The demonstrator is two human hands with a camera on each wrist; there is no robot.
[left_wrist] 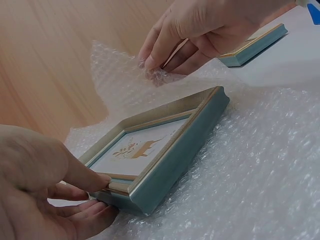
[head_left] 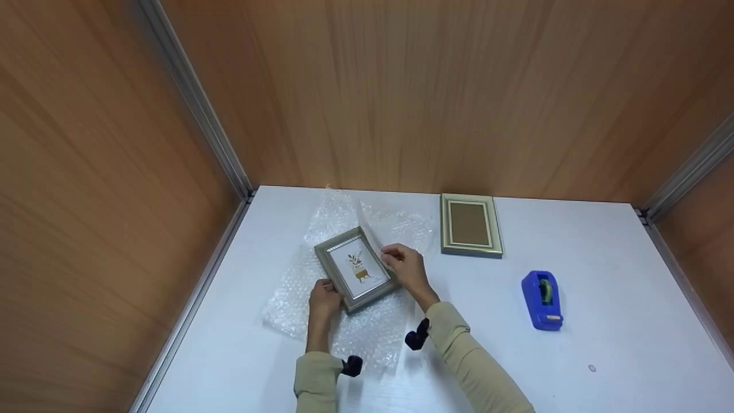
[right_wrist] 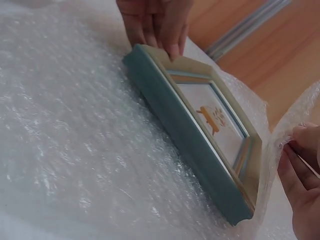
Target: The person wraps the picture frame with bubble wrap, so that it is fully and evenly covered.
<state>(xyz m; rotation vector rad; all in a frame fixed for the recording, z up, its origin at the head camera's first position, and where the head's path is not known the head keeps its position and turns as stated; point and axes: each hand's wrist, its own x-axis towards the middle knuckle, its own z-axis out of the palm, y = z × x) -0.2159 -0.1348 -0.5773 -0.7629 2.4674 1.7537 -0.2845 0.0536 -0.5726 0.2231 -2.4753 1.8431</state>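
Note:
A picture frame (head_left: 337, 259) with a plant print inside lies at a slant on a sheet of bubble wrap (head_left: 292, 287). With thumb on top and fingers at its side, my left hand (head_left: 325, 299) grips the frame's near left edge; the left wrist view shows this hand (left_wrist: 45, 185) close up. Beyond the frame's right side, my right hand (head_left: 406, 265) pinches a raised edge of the bubble wrap (left_wrist: 120, 75). In the right wrist view, the lifted wrap stands beside the frame's end (right_wrist: 245, 210), between it and the right hand (right_wrist: 302, 175).
A second picture frame (head_left: 471, 252) with a brown centre lies at the back of the white table (head_left: 602, 275). To its front right stands a blue tape dispenser (head_left: 542, 321). A small ring-shaped bit (head_left: 592, 368) lies near the front right. Wood panels (head_left: 401, 97) enclose the back and sides.

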